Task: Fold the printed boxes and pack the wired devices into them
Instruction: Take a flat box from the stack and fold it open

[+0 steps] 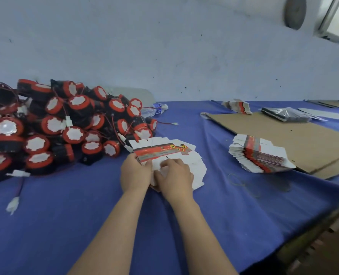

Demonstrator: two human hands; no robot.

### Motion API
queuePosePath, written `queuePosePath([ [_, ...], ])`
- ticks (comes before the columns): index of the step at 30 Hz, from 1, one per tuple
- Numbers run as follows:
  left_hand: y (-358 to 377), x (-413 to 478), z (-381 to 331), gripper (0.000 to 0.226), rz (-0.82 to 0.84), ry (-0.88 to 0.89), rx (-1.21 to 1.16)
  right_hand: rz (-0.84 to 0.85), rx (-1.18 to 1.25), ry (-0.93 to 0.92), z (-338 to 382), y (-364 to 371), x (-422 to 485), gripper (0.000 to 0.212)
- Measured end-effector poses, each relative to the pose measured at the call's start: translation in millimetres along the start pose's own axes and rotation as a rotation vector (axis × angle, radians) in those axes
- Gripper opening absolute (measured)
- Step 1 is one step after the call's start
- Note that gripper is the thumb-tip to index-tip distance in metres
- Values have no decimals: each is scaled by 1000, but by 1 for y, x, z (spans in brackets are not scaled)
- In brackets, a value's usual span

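A fanned pile of flat printed boxes point(186, 165), white with a red and black band, lies on the blue cloth in front of me. My left hand point(135, 173) grips the left edge of the top flat box point(158, 151), thumb over its white flap. My right hand point(174, 177) rests on the pile with curled fingers pinching a white flap. A big heap of round red-and-black wired devices point(55, 126) with white faces lies to the left, red wires and white plugs trailing out.
A second stack of flat boxes point(257, 155) sits on a cardboard sheet point(295, 139) at right; a smaller stack point(238, 106) and a plastic-wrapped bundle point(283, 114) lie farther back. A water bottle point(154, 110) lies behind the heap. Table edge point(313, 215) drops at right.
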State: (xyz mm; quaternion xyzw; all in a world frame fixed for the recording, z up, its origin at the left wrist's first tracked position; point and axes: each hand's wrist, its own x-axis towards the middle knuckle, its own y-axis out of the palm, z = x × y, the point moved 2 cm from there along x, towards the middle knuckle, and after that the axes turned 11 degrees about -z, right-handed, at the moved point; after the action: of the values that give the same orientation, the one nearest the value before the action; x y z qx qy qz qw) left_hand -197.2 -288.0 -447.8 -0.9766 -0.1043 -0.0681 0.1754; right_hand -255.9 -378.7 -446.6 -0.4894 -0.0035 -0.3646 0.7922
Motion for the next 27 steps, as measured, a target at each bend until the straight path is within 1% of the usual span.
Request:
queuePosePath([
  [2,-1,0,-4,15,-9,28,-3,-1,35,23,-1,-2,1,39],
  [4,-6,2,-10,6,-17,48,-84,-116,124,83,-3,-9,4,47],
  [6,-16,5,-18,3,10,85,-215,-260,298,155,-5,-18,10,55],
  [7,-23,7,-22,4,33,129,-256,-284,421,193,-3,-23,15,58],
  [9,-41,13,-28,15,95,236,-280,-261,693,245,8,-31,25,55],
  [10,-51,16,-28,20,118,272,-275,-244,789,236,16,-35,27,49],
  [11,-62,20,-27,22,120,286,-276,-238,828,196,26,-36,28,42],
  [13,-82,28,-21,17,65,269,-290,-210,852,95,50,-31,24,36],
  [14,-91,32,-18,22,12,249,-293,-180,860,57,64,-25,18,36],
  [15,-101,35,-14,32,-55,211,-303,-152,867,22,78,-18,12,37],
  [17,-123,41,-7,47,-221,101,-335,-111,894,-63,105,-2,-4,35],
  [19,-142,48,4,55,-358,4,-381,-75,889,-131,127,13,-19,37],
  [21,-158,55,17,58,-453,-43,-386,-57,864,-191,141,27,-30,39],
  [23,-169,58,29,53,-513,-43,-368,-88,777,-260,150,39,-37,42],
  [25,-175,59,38,52,-534,-30,-362,-150,675,-313,155,48,-43,44],
  [27,-176,58,43,52,-544,-12,-347,-171,670,-304,154,56,-49,44],
])
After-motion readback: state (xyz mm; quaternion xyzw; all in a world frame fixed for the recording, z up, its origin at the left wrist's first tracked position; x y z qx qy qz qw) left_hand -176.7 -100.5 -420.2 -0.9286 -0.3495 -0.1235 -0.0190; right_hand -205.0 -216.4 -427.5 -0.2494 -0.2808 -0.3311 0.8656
